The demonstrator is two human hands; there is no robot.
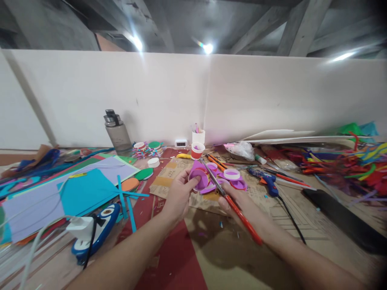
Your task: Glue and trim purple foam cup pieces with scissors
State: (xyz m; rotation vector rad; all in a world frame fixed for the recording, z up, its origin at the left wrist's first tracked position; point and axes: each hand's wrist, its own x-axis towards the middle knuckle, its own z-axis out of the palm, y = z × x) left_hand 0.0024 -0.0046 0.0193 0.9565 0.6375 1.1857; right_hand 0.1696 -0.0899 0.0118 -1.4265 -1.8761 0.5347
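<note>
My left hand (178,193) is closed on a round purple cut-out piece (199,181) with a raised rim, its thumb pressed on the inside. In my right hand (238,201) is a long red-handled tool (242,217) with a slim silver front; its exact kind is unclear. The silver part slants up and left, beside the purple piece. Right of it, more purple shapes with a white ring (231,174) lie on a cardboard sheet (169,177). Just behind stands a red and white paper cup (197,151) with purple bits inside.
Coloured sheets (87,193) and a blue-white power strip (99,233) with cables lie left. A grey bottle (117,133) stands at the back. To the right are a blue glue gun (269,183) with its cord, a black case (341,217) and a heap of coloured strips (347,165).
</note>
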